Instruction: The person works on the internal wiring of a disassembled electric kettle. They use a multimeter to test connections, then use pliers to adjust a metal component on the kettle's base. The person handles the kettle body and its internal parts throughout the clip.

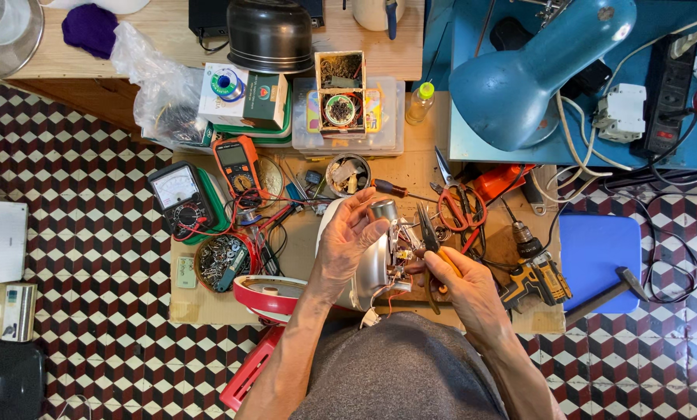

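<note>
Two hands work over the tabletop (pixel 301 233) centre. Left hand (pixel 348 237) fingers curl round a small silver motor (pixel 382 210), atop a white-and-chrome appliance (pixel 372 272) w/ exposed wiring & red leads. Right hand (pixel 461 284) fingers wrap the handles of pliers (pixel 428 233), tips at the wiring. Red scissors (pixel 461 208) lie just beside.

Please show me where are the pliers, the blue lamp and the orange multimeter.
pliers (pixel 426 227), head view, on the dark jaws.
blue lamp (pixel 519 78), head view, on the shade.
orange multimeter (pixel 237 166), head view, on its front face.
</note>
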